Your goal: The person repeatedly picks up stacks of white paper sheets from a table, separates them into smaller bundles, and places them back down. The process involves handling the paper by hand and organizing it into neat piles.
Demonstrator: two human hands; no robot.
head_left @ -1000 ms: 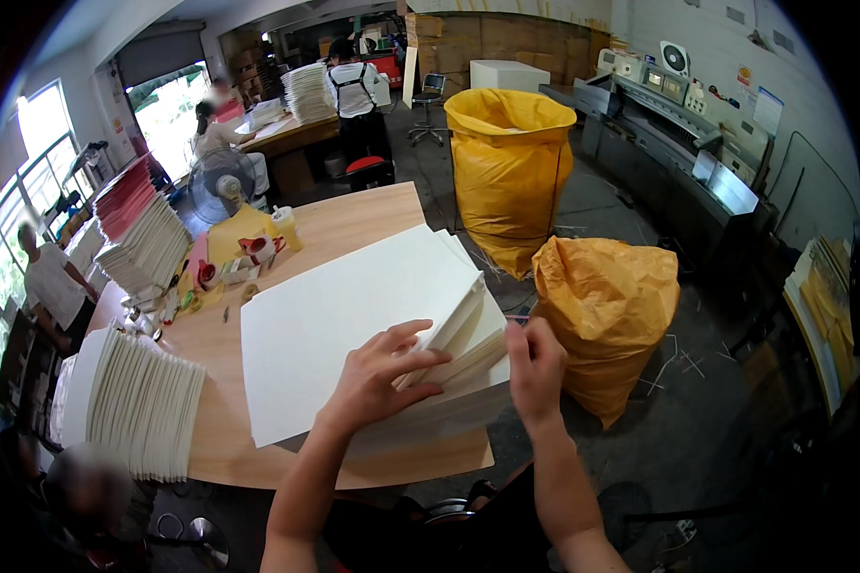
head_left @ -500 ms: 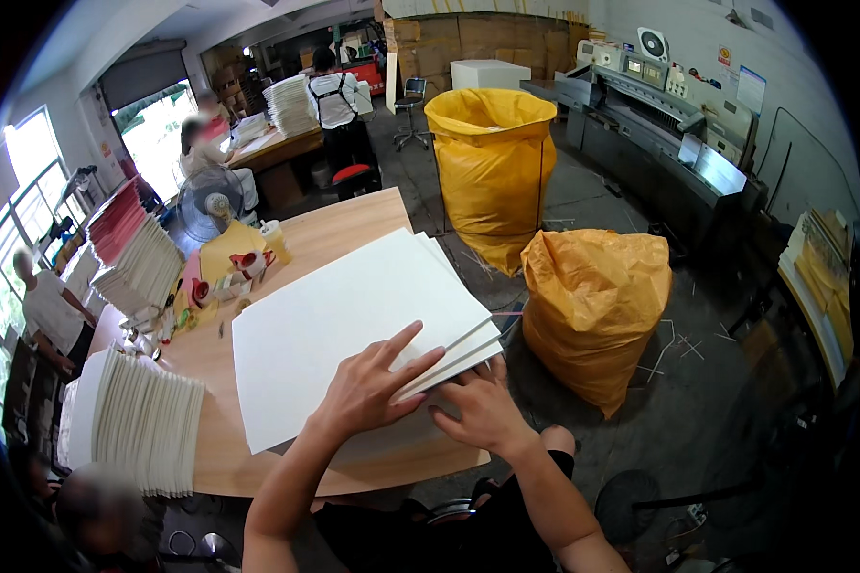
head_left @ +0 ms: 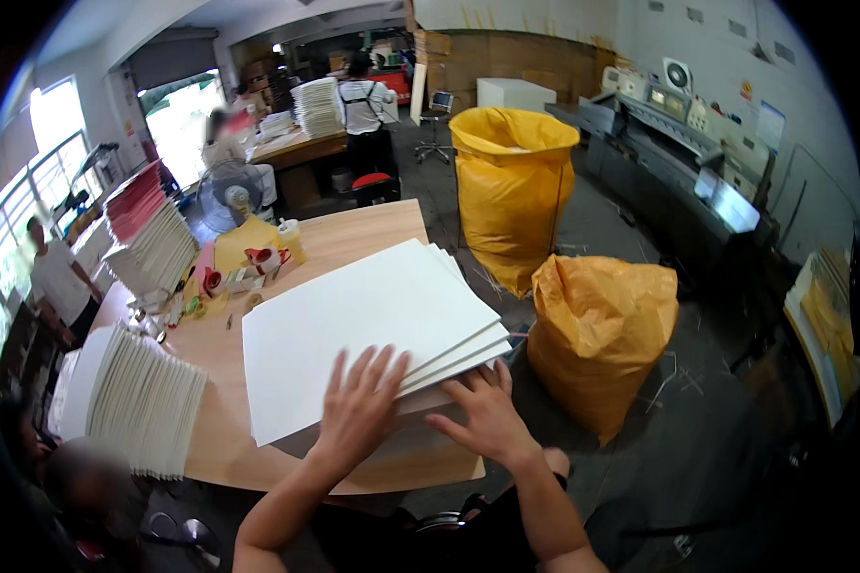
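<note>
A pile of large white sheets lies on the wooden table in front of me. The top sheets are turned against each other, so their corners fan out on the right. Over the near edge of the pile is my left hand, fingers spread and slightly blurred, with nothing visibly gripped. My right hand is at the pile's near right corner, its fingers stretched along the edge and its thumb apart. Whether those fingertips press on the lower sheets is hard to see.
Thick white stacks stand at the table's left, with a red-and-white stack behind. Tape dispensers and a bottle sit at the far side. Two yellow sacks stand right of the table. Several people are around the room.
My left hand has drawn back from the fanned corner toward the near edge, its fingers now pointing up. My right hand stays near the corner with its fingers more spread. The view has shifted slightly.
</note>
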